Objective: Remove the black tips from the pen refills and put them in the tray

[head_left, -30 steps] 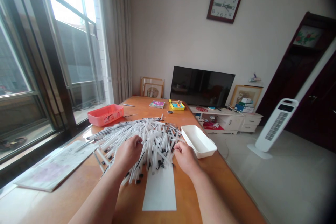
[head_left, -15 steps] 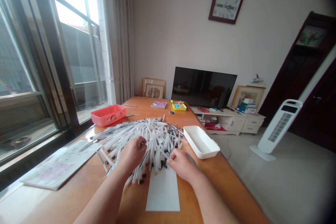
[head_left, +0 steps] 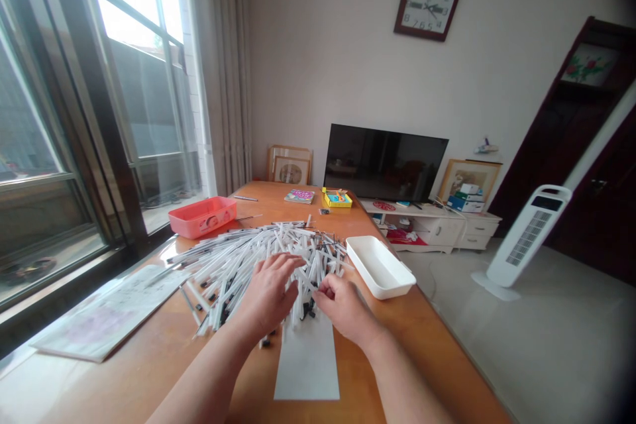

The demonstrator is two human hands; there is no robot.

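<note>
Pens [head_left: 238,255] – white ones with black caps – lie in a broad heap at the middle of the table [head_left: 149,371], in the centre of the frame. A printed sheet [head_left: 104,318] lies lower left and a blank white sheet [head_left: 308,364] just below the heap. A white tray [head_left: 380,267] sits right of it, a pink tray [head_left: 201,216] upper left. The left hand [head_left: 271,291] rests on the heap, fingers spread. The right hand [head_left: 342,305] has fingers pinched at the near edge – whether round a pen I cannot tell.
</note>
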